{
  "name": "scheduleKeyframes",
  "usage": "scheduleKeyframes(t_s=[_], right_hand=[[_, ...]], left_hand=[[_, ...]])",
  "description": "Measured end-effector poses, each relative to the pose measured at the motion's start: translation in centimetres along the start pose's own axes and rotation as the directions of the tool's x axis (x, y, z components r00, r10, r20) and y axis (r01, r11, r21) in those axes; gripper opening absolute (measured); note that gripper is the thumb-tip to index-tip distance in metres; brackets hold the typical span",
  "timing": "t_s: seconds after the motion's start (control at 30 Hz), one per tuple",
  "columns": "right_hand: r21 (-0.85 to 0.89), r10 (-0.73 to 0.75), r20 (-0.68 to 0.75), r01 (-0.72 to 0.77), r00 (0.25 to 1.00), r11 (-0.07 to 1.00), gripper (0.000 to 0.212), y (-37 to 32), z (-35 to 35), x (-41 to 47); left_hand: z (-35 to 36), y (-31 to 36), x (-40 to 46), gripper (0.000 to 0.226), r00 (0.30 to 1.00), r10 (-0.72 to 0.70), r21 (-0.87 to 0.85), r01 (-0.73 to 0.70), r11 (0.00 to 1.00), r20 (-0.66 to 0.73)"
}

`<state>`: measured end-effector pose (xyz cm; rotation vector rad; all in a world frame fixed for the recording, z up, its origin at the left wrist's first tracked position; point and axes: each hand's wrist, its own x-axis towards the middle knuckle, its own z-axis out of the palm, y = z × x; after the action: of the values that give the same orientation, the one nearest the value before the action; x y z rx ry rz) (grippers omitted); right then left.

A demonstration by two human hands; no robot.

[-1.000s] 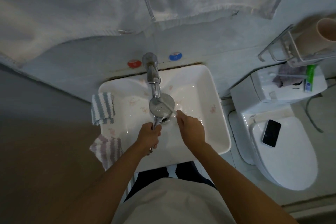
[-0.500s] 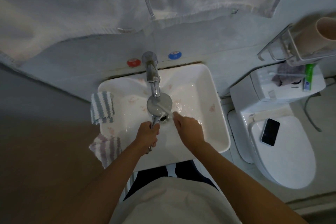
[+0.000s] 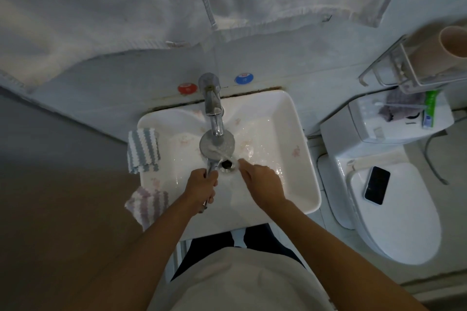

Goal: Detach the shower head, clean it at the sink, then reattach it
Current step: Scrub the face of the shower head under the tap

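Left hand [image 3: 202, 184] grips the shower head [image 3: 217, 145] by its handle, disc under the tap [image 3: 213, 108] stream over the sink [image 3: 300, 159]. Right hand [image 3: 260, 179] relaxed, empty (fingertips near drain). Advise turning the disc slowly, rubbing nozzles.

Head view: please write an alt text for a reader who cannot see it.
A person's left hand grips the handle of a shower head held under the running tap of a white sink, while the right hand reaches toward the drain. Two striped cloths hang on the sink's left rim; a phone lies on the toilet lid.
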<state>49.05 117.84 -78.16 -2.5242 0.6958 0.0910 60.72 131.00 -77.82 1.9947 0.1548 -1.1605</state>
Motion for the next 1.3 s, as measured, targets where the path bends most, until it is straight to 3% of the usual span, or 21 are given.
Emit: scheduleKeyframes(t_s=[0.1, 0.27, 0.43, 0.6, 0.77, 0.93, 1.1, 1.3], right_hand=[[0.012, 0.088, -0.064, -0.087, 0.994, 0.996, 0.028, 0.9, -0.4, 0.8], [-0.019, -0.046, 0.006, 0.046, 0.999, 0.999, 0.032, -0.3, 0.0, -0.1], [-0.005, 0.086, -0.045, -0.086, 0.995, 0.996, 0.028, 1.1, -0.5, 0.6], [-0.058, -0.030, -0.007, 0.030, 1.000, 0.998, 0.027, 0.2, -0.2, -0.5], [-0.030, 0.090, -0.035, -0.091, 0.995, 0.995, 0.029, 1.1, -1.1, 0.3], [-0.035, -0.060, -0.002, 0.060, 0.998, 0.998, 0.028, 0.0, -0.3, -0.5], [-0.006, 0.065, -0.043, -0.065, 0.997, 0.998, 0.028, 1.1, -0.6, 0.0], [-0.023, -0.067, -0.001, 0.067, 0.998, 0.997, 0.027, 0.7, -0.2, -0.7]], left_hand=[[0.0, 0.2, -0.1, 0.027, 1.000, 0.006, 0.000, -0.006, 1.000, 0.001], [0.3, 0.7, -0.1, 0.026, 1.000, 0.020, -0.034, -0.020, 0.999, -0.015], [0.2, 0.7, -0.2, 0.026, 1.000, 0.023, -0.037, -0.023, 0.999, 0.000], [0.2, 0.6, 0.1, 0.024, 1.000, -0.016, -0.069, 0.015, 0.997, -0.011], [0.1, 0.4, 0.2, 0.024, 1.000, -0.030, -0.055, 0.030, 0.998, -0.002], [0.2, 0.8, 0.2, 0.022, 1.000, -0.019, -0.080, 0.018, 0.997, -0.012], [0.1, 0.7, 0.1, 0.022, 0.999, -0.035, -0.090, 0.035, 0.995, -0.004], [0.2, 0.3, 0.2, 0.022, 0.994, -0.112, -0.164, 0.108, 0.980, -0.012]])
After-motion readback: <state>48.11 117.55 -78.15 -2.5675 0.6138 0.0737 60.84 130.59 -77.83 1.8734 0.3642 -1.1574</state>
